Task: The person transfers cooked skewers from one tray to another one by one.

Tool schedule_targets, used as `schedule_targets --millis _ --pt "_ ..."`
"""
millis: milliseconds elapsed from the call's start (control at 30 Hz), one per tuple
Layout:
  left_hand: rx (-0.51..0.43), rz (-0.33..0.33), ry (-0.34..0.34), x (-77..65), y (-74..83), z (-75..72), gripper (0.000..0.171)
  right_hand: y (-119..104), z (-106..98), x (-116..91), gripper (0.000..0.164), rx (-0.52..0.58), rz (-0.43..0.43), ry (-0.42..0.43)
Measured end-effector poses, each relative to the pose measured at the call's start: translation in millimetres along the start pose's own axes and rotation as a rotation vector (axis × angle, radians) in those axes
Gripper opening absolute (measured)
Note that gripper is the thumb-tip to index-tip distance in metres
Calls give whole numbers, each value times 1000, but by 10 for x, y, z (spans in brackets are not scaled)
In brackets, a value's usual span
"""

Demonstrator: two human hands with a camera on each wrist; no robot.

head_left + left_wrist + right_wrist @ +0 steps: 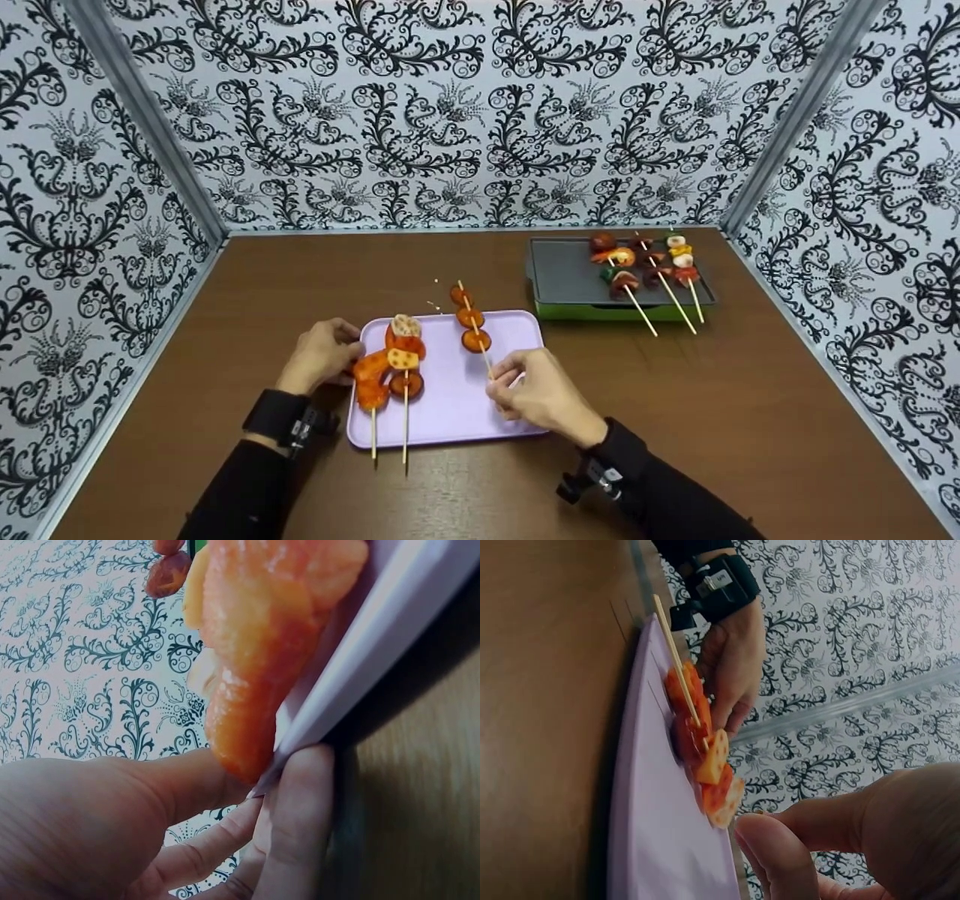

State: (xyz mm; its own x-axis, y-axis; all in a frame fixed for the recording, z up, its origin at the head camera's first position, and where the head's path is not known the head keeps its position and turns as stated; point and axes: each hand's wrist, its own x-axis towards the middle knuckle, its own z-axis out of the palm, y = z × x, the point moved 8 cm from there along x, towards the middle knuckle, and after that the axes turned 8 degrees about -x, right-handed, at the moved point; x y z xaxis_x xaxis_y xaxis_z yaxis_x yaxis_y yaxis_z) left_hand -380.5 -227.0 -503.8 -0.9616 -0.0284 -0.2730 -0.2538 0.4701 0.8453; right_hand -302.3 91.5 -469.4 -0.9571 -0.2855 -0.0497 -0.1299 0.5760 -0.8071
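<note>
- As I watch through the head view, the person's left hand [319,354] is at the left edge of the lilac tray [454,409], fingers clamped on its rim, thumb on one side.
- Leftmost skewer [371,379]: orange pieces, lying on the tray just beside that hand.
- Next skewer [403,360]: pale holed slice, red piece, yellow slice, brown round; both sticks overhang the near rim.
- Held skewer [471,319]: three brown rounds, over the tray's far part, tip beyond the far rim.
- Right hand [536,390]: over the tray's right side, fingers together, pinching the held skewer's stick near its lower end.
- Farther right on the brown desk [225,352], I note a green-sided grill [562,274] with a dark top, bearing three skewers [652,266], sticks overhanging its near edge.
</note>
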Motion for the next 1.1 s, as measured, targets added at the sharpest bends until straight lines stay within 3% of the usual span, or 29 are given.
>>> schedule_targets --millis 133,333,600,867,1100 --pt "7 -2 2 -3 13 9 31 -23 118 -23 16 40 -6 -30" --pt "10 -11 -2 -40 25 17 32 -77 286 -44 13 -10 -21 -38" --pt "-5 -15 -1 -22 11 7 32 -114 514 -64 20 118 -8 -98" --pt "12 22 14 -26 22 10 32 -109 627 -78 18 143 0 -106" --pt "6 8 14 -22 15 11 32 -135 668 -80 20 166 -4 -103"
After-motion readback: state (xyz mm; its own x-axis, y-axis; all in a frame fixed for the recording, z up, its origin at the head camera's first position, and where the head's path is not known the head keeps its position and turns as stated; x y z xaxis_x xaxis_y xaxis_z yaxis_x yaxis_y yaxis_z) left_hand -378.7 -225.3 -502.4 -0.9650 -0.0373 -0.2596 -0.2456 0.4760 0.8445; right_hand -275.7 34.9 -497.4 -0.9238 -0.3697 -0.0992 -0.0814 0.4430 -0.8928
